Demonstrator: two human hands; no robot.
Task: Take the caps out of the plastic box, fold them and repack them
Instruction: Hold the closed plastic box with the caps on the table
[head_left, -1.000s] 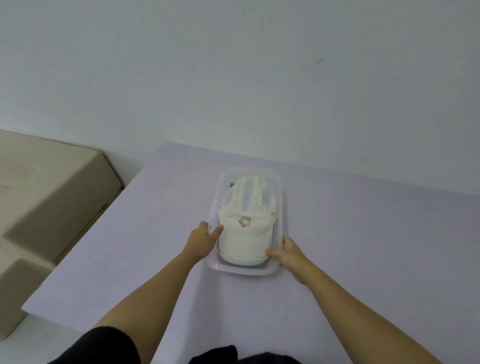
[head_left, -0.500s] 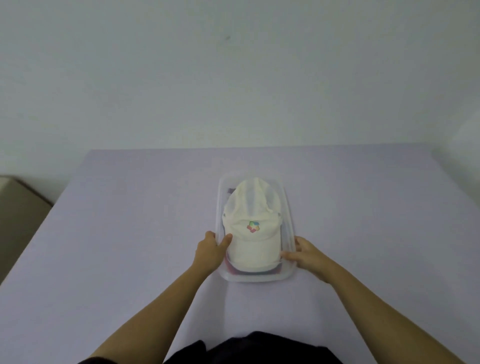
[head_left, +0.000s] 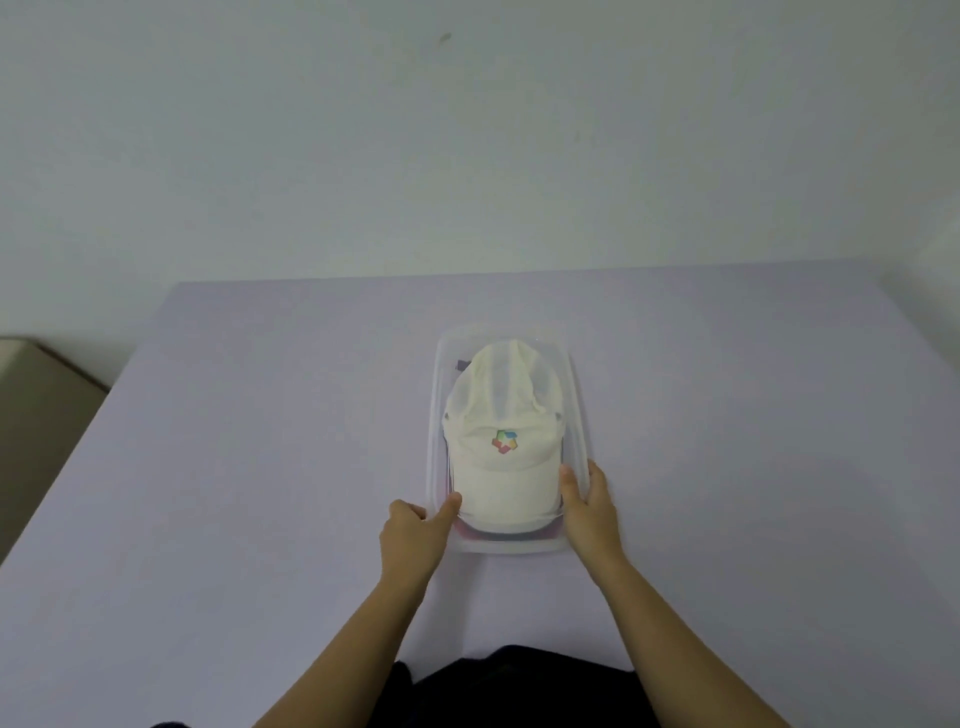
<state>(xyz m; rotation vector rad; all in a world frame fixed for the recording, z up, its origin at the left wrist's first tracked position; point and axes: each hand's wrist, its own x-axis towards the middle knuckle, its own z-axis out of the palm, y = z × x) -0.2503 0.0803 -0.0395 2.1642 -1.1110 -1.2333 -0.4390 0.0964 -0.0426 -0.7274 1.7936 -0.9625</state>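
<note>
1. Clear plastic box sits in the middle of the pale lilac counter, long side running away from the person, open on top.
2. White cap lies on top inside the box, brim toward the person, a small multicoloured logo on its front panel, the crown folded back flat behind it.
3. Under the white cap, slivers of other caps peek out: a pink-red edge and a dark one at the near end, a dark scrap at the far left corner. How many are stacked down there, I cannot tell.
4. Left hand is at the near left corner of the box, fingers curled outside the wall, thumb reaching over the rim and touching the brim's edge. A loose pinch on the wall, not a grip on the cap.
5. Right hand is on the near right side, thumb inside against the brim, the other fingers wrapped outside the wall. It clasps the rim in the same way.
6. Fingertips on both sides are hidden behind the box wall and the backs of the hands.
7. Dark clothing shows at the bottom edge, cut off by the frame.
8. Beige block at far left is cropped and too soft to identify.
</note>
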